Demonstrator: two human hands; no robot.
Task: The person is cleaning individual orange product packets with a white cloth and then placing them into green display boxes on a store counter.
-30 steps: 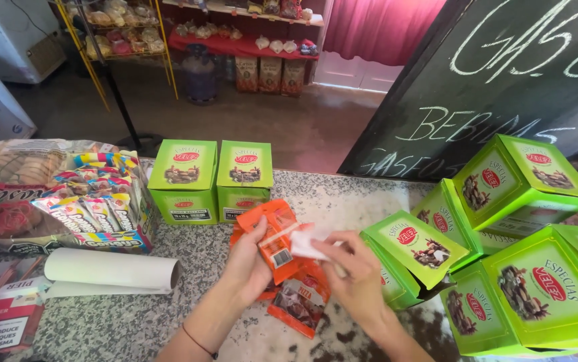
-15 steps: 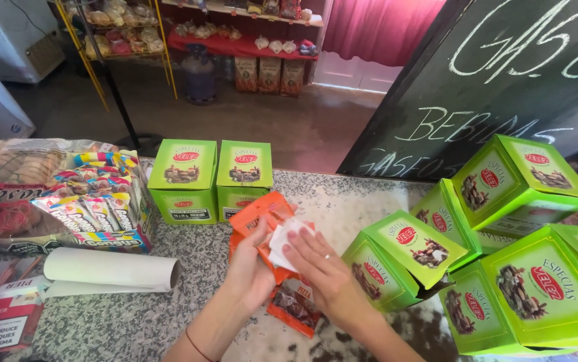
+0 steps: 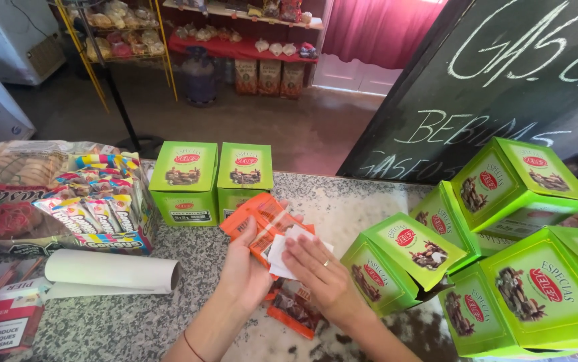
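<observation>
Now the left hand (image 3: 245,265) grips a fan of orange sachets (image 3: 258,221) above the speckled counter (image 3: 342,201), while the right hand (image 3: 319,275) lies flat, pressing a white slip (image 3: 282,249) against them, between the green boxes (image 3: 185,174).

Small grocery shop, stocked shelves (image 3: 235,27), chalkboard menu (image 3: 503,87), boxed goods (image 3: 185,174) on counter (image 3: 342,201)

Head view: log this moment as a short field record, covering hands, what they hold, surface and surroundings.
left hand: holds a stack of orange sachets
right hand: fingers flat on a white paper slip atop the stack
surface: speckled stone counter
under hands: more orange sachets
right side: pile of green boxes
behind: two green boxes upright
left side: white paper roll, candy packs
</observation>
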